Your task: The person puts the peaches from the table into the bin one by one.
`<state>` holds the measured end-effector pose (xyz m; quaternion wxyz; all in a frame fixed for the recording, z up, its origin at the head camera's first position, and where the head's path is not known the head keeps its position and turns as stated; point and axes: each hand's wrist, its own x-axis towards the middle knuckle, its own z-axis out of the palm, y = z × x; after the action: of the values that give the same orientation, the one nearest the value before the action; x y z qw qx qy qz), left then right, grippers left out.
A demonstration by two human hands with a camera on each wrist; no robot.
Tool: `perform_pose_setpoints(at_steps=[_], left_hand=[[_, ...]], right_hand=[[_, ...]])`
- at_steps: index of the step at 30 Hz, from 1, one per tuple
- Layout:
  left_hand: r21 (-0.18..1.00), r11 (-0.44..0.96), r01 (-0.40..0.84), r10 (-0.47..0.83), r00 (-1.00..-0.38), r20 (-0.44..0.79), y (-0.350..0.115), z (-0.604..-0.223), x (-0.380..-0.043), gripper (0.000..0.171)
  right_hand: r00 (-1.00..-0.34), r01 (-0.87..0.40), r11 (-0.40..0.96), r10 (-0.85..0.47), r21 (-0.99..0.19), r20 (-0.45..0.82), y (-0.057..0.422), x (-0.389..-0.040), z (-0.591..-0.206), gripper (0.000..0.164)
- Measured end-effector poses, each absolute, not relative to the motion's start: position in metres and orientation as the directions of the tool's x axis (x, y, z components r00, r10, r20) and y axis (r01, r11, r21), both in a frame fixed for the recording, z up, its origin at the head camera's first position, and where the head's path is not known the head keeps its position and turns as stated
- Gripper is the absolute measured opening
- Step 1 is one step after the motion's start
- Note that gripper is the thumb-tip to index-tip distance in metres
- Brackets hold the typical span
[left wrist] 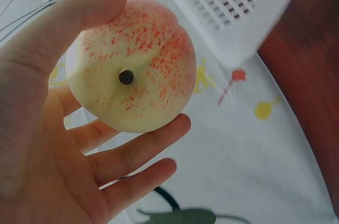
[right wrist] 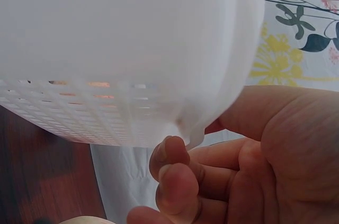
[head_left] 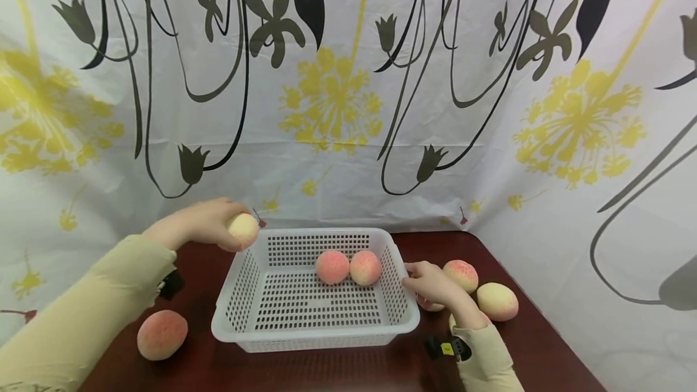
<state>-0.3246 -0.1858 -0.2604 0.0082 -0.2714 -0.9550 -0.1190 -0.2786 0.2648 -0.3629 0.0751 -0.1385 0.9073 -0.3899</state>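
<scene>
My left hand (head_left: 209, 222) holds a pale yellow peach with red flecks (left wrist: 132, 65) in the air, beside the far left corner of the basket. In the left wrist view the thumb lies over the peach's top and the fingers spread beneath it, its dark stem end facing the camera. The white perforated plastic basket (head_left: 327, 336) stands on the table with two pink peaches (head_left: 332, 267) side by side toward its far right. At its right side my right hand (head_left: 435, 283) grips the rim, thumb and fingertips (right wrist: 177, 187) at the edge.
One red-pink peach (head_left: 162, 335) lies on the dark red-brown table (head_left: 305, 374) left of the basket. Several more peaches (head_left: 498, 302) lie to the right, some partly hidden by the right hand and forearm. A flower-patterned white cloth (head_left: 337, 186) hangs behind and at the sides.
</scene>
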Motion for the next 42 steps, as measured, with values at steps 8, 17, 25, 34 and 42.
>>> perform_pose_setpoints(at_steps=[8, 17, 25, 34, 42], left_hand=[[0.224, 0.823, 0.521, 0.515, -0.852, 0.093, -0.157, -0.283, -0.341, 0.083], [0.235, 0.846, 0.478, 0.475, -0.877, 0.076, -0.118, -0.306, -0.359, 0.077], [0.175, 0.877, 0.447, 0.448, -0.893, 0.039, -0.097, -0.331, -0.369, 0.066], [0.238, 0.862, 0.448, 0.453, -0.891, 0.039, -0.082, -0.351, -0.373, 0.054], [0.242, 0.883, 0.403, 0.41, -0.912, 0.024, -0.075, -0.356, -0.367, 0.061]], right_hand=[[-0.955, -0.194, 0.666, -0.296, -0.721, -0.016, 0.264, -0.276, -0.365, 0.039], [-0.951, -0.195, 0.657, -0.308, -0.728, -0.023, 0.264, -0.275, -0.368, 0.036], [-0.949, -0.217, 0.657, -0.315, -0.722, -0.002, 0.264, -0.277, -0.366, 0.034], [-0.951, -0.197, 0.647, -0.31, -0.736, -0.018, 0.265, -0.277, -0.365, 0.029], [-0.95, -0.201, 0.654, -0.312, -0.73, -0.017, 0.265, -0.277, -0.364, 0.029]])
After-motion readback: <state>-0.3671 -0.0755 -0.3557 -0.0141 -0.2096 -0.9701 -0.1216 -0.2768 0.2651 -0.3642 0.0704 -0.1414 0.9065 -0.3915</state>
